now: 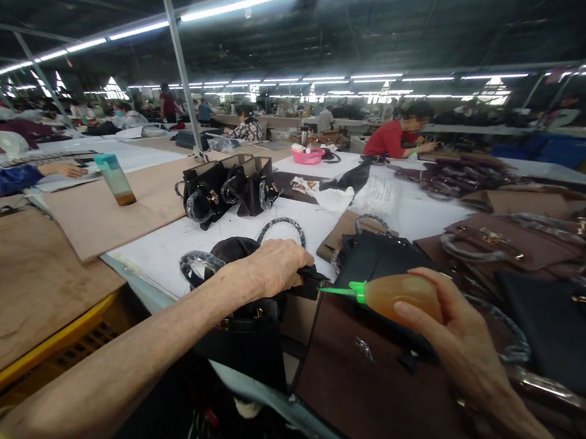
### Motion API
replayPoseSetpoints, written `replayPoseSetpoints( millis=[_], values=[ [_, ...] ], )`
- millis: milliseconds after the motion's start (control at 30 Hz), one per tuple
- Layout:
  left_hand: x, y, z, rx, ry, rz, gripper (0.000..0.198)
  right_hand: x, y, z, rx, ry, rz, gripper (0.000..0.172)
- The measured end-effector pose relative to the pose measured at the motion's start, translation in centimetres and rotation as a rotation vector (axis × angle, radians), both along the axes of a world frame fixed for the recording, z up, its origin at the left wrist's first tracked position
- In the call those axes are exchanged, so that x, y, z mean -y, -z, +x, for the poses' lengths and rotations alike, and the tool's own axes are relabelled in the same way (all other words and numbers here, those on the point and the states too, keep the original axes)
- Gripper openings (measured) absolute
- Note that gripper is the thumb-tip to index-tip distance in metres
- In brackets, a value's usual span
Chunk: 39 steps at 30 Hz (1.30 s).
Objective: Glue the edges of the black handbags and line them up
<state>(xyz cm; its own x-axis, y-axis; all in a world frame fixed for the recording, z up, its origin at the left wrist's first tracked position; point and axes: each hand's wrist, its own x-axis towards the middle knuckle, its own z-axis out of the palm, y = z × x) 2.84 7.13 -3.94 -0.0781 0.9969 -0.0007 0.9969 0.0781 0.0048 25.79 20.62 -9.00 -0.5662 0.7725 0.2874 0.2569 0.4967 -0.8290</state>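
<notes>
Gently squeeze the amber bottle (394,294), wrapped snugly by the grip of the right hand (453,320) at the far end of the brown bag (361,387), steadying the green nozzle (358,291) by the dark strip (313,275) pinched in the left hand (278,265), and find room over white surface (145,252) beyond that bag's left edge, avoiding handbags (502,245) on its right.

From over here I can see the squeeze bottle (388,297), plump and translucent, amber inside, with a bright green cap and thin green spout. It lies nearly level in the right hand (458,327), spout aimed at nine o'clock. Close by the tip is a narrow black piece (311,274), jutting toward four o'clock from the left hand (280,262); whether they touch, I can't tell.
</notes>
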Motion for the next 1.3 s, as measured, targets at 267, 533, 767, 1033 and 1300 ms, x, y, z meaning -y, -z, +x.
replayPoseSetpoints(
  millis=[267, 533, 767, 1033, 1300],
  values=[
    [0.3, 0.2, 0.3, -0.028, -0.005, 0.006, 0.01, 0.5, 1.8, 1.0, 0.026, -0.004, -0.07, 0.052],
    [0.4, 0.1, 0.9, -0.046, -0.004, 0.004, 0.009, 0.8, 2.5, 1.3, 0.023, -0.003, -0.1, 0.055],
    [0.6, -0.1, 1.0, -0.046, 0.007, 0.02, 0.008, 1.2, 1.0, 0.8, -0.026, 0.093, 0.052, 0.051],
    [1.0, -0.5, 2.0, -0.07, -0.022, -0.013, 0.012, 1.5, 3.4, 1.0, 0.018, 0.006, -0.089, 0.055],
    [1.5, -0.6, 2.5, -0.055, -0.025, -0.027, 0.013, 2.1, 5.7, 1.6, 0.044, -0.069, -0.192, 0.053]
  ],
)
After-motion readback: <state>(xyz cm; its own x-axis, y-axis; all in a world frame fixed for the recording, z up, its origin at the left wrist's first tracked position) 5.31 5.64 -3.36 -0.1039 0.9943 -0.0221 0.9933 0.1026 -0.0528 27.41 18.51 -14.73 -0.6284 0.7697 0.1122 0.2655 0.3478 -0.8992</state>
